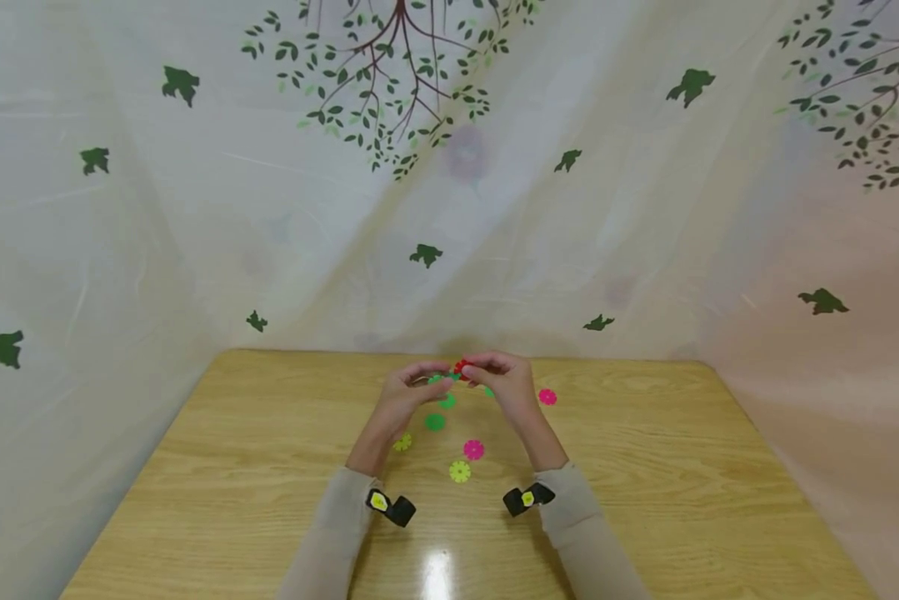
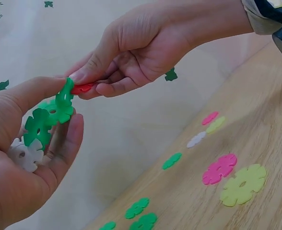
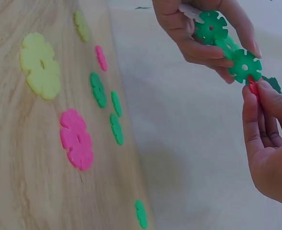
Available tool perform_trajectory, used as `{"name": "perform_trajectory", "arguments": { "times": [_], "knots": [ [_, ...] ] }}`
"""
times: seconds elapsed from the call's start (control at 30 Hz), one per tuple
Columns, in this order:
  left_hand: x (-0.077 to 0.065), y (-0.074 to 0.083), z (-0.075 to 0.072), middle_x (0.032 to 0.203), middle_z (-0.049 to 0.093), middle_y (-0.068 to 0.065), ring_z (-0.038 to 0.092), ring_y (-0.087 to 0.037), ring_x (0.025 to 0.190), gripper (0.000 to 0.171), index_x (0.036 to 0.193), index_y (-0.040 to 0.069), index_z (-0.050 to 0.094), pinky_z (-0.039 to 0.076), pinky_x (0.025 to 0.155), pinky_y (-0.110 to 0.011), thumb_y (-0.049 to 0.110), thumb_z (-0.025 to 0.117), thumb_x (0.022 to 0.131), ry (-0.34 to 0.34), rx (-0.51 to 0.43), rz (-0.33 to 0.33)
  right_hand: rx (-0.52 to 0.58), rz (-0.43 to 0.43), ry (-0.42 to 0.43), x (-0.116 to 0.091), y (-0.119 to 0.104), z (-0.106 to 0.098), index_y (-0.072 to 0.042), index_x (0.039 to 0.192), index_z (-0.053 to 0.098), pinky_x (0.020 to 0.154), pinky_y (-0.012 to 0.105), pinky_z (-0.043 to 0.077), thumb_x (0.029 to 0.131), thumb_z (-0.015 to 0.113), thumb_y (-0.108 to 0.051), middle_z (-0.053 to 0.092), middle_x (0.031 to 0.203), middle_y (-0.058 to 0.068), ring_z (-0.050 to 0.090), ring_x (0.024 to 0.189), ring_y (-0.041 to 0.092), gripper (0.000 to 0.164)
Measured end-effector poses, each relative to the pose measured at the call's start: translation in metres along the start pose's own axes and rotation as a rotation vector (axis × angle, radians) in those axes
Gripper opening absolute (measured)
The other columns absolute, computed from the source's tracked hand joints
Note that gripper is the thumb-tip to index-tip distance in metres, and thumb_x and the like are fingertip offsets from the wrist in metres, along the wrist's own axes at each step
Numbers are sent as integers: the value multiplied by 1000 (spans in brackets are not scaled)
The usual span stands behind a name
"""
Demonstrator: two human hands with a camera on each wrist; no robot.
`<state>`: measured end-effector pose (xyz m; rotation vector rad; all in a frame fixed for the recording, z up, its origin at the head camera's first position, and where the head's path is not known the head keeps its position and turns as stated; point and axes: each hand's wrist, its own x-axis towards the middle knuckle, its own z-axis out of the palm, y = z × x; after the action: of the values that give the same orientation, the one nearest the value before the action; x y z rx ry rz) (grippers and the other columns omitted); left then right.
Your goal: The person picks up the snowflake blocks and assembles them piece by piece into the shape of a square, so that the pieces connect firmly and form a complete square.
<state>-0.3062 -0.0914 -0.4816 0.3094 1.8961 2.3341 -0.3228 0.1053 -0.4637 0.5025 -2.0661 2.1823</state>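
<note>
My left hand (image 1: 412,396) holds a chain of linked plastic flower discs, seen closely in the left wrist view. White discs (image 2: 26,155) sit near the palm, and green discs (image 2: 38,127) run up toward the fingertips. Between thumb and fingers, my right hand (image 1: 507,383) pinches a red flower disc (image 3: 253,89). The red disc touches the notched edge of the outermost green disc (image 3: 245,66); how deep it sits in the slot is hidden by fingers. Both hands are raised above the far part of the table.
Loose flower discs lie on the wooden table (image 1: 269,467): pink (image 1: 474,450), yellow (image 1: 460,472), green (image 1: 435,422) and a white one (image 2: 196,139). Another pink disc (image 1: 547,397) lies right of the right hand. A printed curtain (image 1: 329,250) hangs behind the table's far edge.
</note>
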Motion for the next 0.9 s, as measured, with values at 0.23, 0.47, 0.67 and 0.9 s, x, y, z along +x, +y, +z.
{"name": "perform_trajectory", "arguments": {
  "times": [0.23, 0.47, 0.67, 0.9],
  "knots": [
    [2, -3, 5, 119, 66, -5, 69, -15, 96, 38, 131, -5, 62, 61, 84, -29, 7, 70, 96, 13, -6, -46, -4, 29, -3, 2, 0, -3, 14, 107, 71, 70, 28, 62, 90, 75, 1, 77, 93, 14, 72, 75, 10, 22],
    [4, -7, 4, 114, 66, -1, 64, -14, 101, 34, 129, -8, 62, 60, 82, -25, 4, 67, 97, 71, -53, -76, 23, 24, -7, 2, 4, 1, 16, 104, 71, 69, 28, 62, 90, 74, 2, 76, 92, 17, 71, 75, 11, 20],
    [4, -5, 4, 112, 66, -1, 64, -12, 99, 34, 129, -8, 61, 59, 82, -23, 4, 66, 98, 82, -77, -75, 25, 45, -8, 3, 3, 0, 15, 106, 71, 70, 29, 63, 91, 74, 0, 76, 94, 16, 72, 76, 12, 21],
    [3, -6, 4, 114, 65, -3, 63, -13, 99, 33, 127, -7, 63, 58, 83, -23, 6, 68, 97, 57, -46, -82, 36, 87, -16, 2, -2, -2, 18, 107, 69, 68, 28, 62, 91, 69, 9, 66, 105, 41, 71, 72, 12, 19]
  ]
}}
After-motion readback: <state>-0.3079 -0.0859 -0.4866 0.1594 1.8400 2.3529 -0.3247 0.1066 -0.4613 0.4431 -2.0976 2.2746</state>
